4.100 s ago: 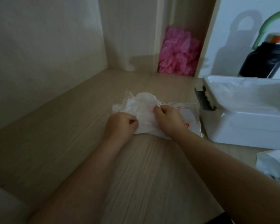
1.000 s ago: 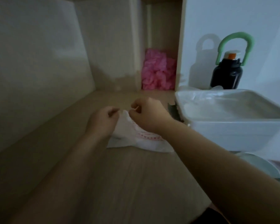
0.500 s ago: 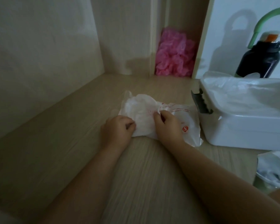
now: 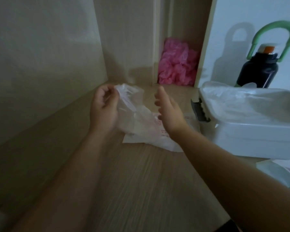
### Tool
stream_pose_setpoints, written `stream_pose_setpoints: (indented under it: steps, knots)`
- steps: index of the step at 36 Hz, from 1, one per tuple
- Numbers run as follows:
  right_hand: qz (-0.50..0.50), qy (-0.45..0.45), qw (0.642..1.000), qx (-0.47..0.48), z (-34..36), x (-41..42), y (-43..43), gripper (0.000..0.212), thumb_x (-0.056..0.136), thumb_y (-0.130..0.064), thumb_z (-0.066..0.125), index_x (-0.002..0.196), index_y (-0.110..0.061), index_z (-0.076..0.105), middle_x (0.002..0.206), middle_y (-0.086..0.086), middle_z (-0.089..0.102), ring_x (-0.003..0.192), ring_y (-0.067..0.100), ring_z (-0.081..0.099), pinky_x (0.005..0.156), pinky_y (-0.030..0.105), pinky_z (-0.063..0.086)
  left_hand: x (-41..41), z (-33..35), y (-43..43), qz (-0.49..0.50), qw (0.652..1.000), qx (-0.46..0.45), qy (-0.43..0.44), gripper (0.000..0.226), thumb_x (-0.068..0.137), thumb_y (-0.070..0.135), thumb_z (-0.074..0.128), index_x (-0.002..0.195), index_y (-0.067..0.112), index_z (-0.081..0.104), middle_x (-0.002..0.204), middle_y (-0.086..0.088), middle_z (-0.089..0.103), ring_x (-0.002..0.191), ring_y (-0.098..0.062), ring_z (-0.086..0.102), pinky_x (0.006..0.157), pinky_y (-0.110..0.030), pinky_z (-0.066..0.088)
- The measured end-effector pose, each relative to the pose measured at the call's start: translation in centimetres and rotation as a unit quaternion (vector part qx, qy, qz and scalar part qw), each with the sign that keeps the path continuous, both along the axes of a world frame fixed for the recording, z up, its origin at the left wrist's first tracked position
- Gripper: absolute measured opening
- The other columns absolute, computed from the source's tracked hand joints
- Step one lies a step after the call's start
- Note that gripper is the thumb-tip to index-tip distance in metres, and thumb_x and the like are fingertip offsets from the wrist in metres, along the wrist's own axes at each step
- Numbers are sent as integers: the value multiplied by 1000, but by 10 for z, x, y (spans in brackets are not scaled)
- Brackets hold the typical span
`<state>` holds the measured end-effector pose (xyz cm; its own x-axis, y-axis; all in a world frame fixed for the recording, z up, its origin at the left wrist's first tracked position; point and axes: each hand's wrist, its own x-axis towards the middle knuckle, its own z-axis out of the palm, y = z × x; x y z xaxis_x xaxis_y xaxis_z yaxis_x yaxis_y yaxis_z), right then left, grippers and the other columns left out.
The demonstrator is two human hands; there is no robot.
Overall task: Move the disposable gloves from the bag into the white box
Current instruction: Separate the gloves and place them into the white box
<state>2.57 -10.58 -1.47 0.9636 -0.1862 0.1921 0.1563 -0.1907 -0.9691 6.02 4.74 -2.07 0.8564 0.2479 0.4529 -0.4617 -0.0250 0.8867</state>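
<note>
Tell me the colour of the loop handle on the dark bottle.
Light green; the loop handle arches over the black bottle, clearest in the head view.

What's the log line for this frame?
phase: glove extraction | left hand: pinches clear glove, raised over bag | right hand: open, holds nothing | white box: piled gloves inside

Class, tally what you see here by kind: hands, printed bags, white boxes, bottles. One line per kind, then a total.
Hands: 2 (left hand pinching a clear glove; right hand open)
Printed bags: 1 (bag on the table)
White boxes: 1 (white box)
Bottles: 1 (black bottle)
Total: 5
</note>
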Motion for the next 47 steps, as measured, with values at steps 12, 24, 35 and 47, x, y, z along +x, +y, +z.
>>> stream_pose_setpoints:
  steps: [12,24,35,47]
  knots:
    - [118,40,987,101,67,-15,-39,18,86,-12,68,101,-2,65,84,10,64,72,21,58,69,33,47,-19,62,-30,-265,952,-156,4,20,98,0,42,91,14,55,89,-7,63,76,-14,63,68,-24,54]
    - [106,56,973,195,94,-40,-128,40,80,9,64,114,-8,53,81,8,66,59,13,54,55,22,46,-19,62,-107,-476,866,-40,147,13,73,19,71,82,10,75,75,-6,71,65,-12,68,59,-22,55]
    - [10,55,992,109,92,-52,-202,57,79,-12,73,130,-9,48,88,6,62,69,16,57,67,33,52,-2,75,-160,-402,909,95,61,42,68,0,70,109,3,66,98,-14,71,88,-26,70,72,-32,55]
    - [-86,38,995,43,88,-46,-229,28,83,4,62,110,-4,56,71,10,52,49,13,49,40,19,40,19,88,-205,-302,911,258,116,50,64,19,81,111,20,63,105,-5,70,95,-26,69,88,-45,55]
